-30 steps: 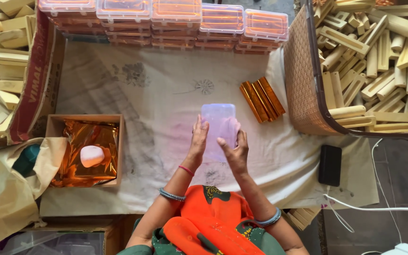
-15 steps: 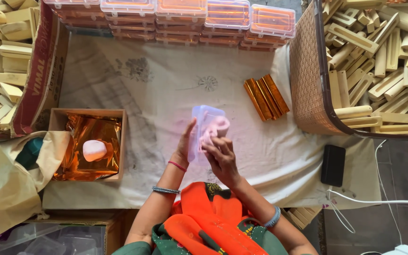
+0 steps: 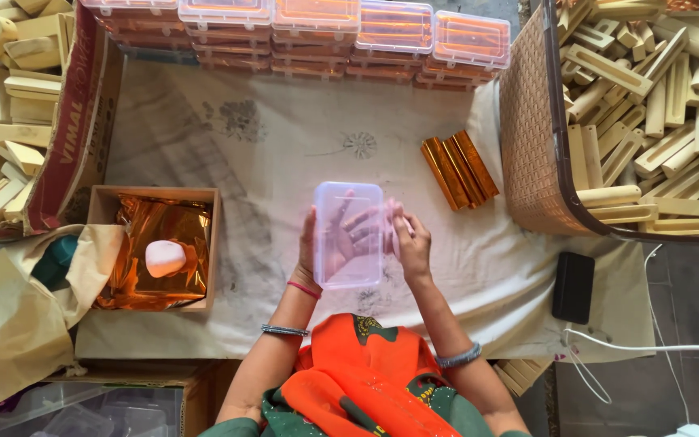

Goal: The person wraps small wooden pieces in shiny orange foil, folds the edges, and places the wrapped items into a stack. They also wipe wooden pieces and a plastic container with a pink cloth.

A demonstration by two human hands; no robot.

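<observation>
- My left hand (image 3: 317, 251) holds a clear box (image 3: 349, 234) at the middle of the frame, above the cloth (image 3: 269, 154); my fingers show through the plastic from behind, closed around its left side.
- My right hand (image 3: 411, 243) grips the box's right edge, fingers curled shut on it, and a bit of pale pink plastic shows at my fingertips (image 3: 391, 217); I cannot tell whether that is a lid or a flap.
- The box stands nearly upright, its broad face turned up toward me, and I cannot tell if anything is inside.
- Just right of the box and a little higher, a bundle of gold-wrapped sticks (image 3: 460, 168) lies on the cloth, apart from my hands.
- Along the top edge of the frame runs a row of stacked boxes (image 3: 317, 28), clear with orange inside.
- At the left middle sits a carton (image 3: 155, 247) lined with orange foil, a pale pink lump (image 3: 165, 257) lying in it.
- At the upper right a woven basket (image 3: 531, 137) holds pale wooden blocks (image 3: 649, 105); more wood pieces (image 3: 2, 105) fill a cardboard bin at the upper left.
- A black phone (image 3: 573, 287) lies at the right, on the cloth's edge, with a white cable (image 3: 649, 348) below it.
- A beige bag (image 3: 10, 324) slumps at the lower left.
</observation>
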